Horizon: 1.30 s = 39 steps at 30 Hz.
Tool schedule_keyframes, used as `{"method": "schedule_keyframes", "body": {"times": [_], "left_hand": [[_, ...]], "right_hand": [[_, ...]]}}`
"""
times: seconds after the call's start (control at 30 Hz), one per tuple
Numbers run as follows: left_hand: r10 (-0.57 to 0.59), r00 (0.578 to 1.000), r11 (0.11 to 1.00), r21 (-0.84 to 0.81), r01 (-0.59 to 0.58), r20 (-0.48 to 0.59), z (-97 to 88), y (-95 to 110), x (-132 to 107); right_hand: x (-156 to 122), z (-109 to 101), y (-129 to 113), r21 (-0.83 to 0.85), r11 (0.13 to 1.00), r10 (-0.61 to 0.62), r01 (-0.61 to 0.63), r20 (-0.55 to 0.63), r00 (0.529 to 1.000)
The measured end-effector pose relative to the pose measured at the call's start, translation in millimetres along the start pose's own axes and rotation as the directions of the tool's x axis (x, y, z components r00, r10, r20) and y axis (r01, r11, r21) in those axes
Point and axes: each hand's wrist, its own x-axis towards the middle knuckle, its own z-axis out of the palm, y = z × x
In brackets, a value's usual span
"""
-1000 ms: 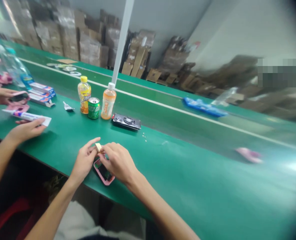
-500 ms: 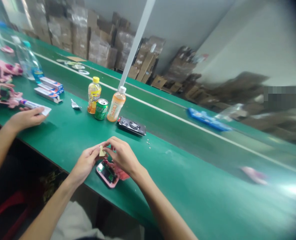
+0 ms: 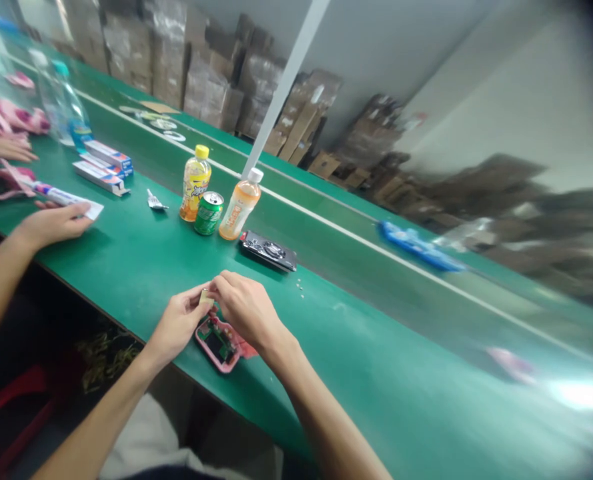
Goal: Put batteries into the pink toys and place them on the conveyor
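Beyond the hands, the yellow-capped bottle, green can and white-capped bottle carry printed labels, their lettering too blurred to read with certainty. Nearer, the left hand pinches a small pale piece between thumb and fingers; the right hand meets it from the right with bent fingers, whether gripping I cannot tell. The open pink case lies just on their near side, green circuit board showing.

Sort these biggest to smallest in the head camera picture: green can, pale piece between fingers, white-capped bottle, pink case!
1. White-capped bottle and pink case: too alike to rank; the case is nearer
2. Green can
3. Pale piece, partly hidden
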Motion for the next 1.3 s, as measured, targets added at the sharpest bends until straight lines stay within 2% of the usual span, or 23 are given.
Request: {"method": "schedule_keyframes", "body": {"times": [0.23, 0.5, 0.7, 0.9, 1.0, 1.1, 1.2, 1.3], "left_hand": [[0.012, 1.000, 1.000, 0.019, -0.012, -0.007, -0.6, -3.7, 0.9], [0.021, 1.000, 1.000, 0.011, -0.021, -0.014, 1.4, -2.2, 0.3], [0.032, 0.999, 0.999, -0.035, -0.032, 0.012, 2.2, -0.4, 0.9], [0.052, 0.999, 0.993, -0.109, -0.053, -0.013, 4.2, -0.2, 3.4], [0.015, 0.999, 0.984, -0.178, -0.023, -0.043, 3.8, 0.7, 4.8], [-0.067, 0.997, 0.961, -0.270, 0.055, -0.036, -0.5, 2.3, 5.2], [-0.145, 0.989, 0.918, -0.375, 0.129, -0.016, -6.5, 3.1, 3.8], [-0.193, 0.980, 0.877, -0.456, 0.154, -0.039, -9.1, 3.5, 1.3]], "right_hand": [[7.9, -8.5, 0.7, -0.032, 0.999, -0.030, 0.033, 0.090, 0.995], [4.0, 3.4, 9.4, 0.088, 0.994, -0.065, 0.065, -0.008, 0.998], [7.5, 4.6, 7.5, 0.008, 0.996, -0.091, 0.091, 0.038, 0.995], [7.3, 7.6, -0.9, -0.076, 0.990, -0.110, 0.117, 0.094, 0.990], [1.8, 10.7, -5.5, -0.085, 0.981, -0.172, 0.175, 0.044, 0.984], [-3.1, 12.3, -4.4, -0.009, 0.979, -0.206, 0.206, -0.001, 0.979], [-3.7, 10.3, 1.5, 0.043, 0.973, -0.227, 0.227, 0.001, 0.974], [-2.7, 3.2, 3.8, 0.080, 0.966, -0.247, 0.244, 0.030, 0.969]]}}
